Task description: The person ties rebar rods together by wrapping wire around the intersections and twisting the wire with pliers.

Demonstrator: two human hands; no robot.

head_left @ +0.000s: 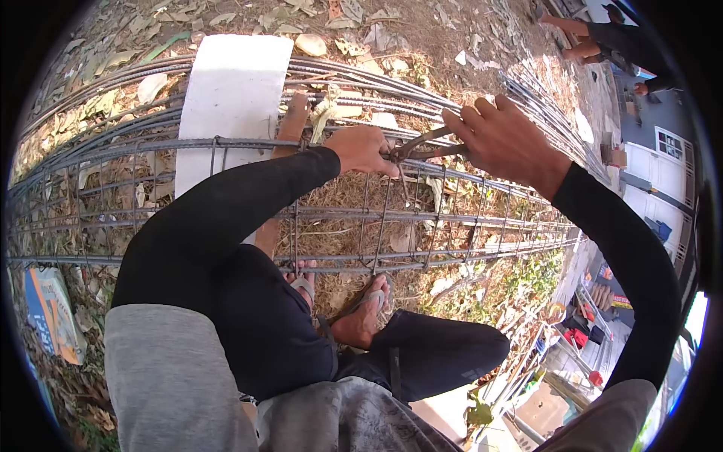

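Note:
My right hand (503,142) is closed around the handles of rusty pincers (429,145). The jaws meet the upper bar of a long rebar cage (331,216), close to the fingertips of my left hand (363,151). Those left fingers are pinched together at the bar; what they hold is too small to make out. A thin wire (404,183) hangs down below the jaws. The cage, long bars with square ties, lies across the view in front of my sandalled feet.
Beyond the cage lie more loose steel bars (339,71), a white board (233,90) and a wooden piece (292,120) under the bars. Dry leaves cover the ground. Another person (614,38) is at the top right. A printed sack (54,313) lies at the left.

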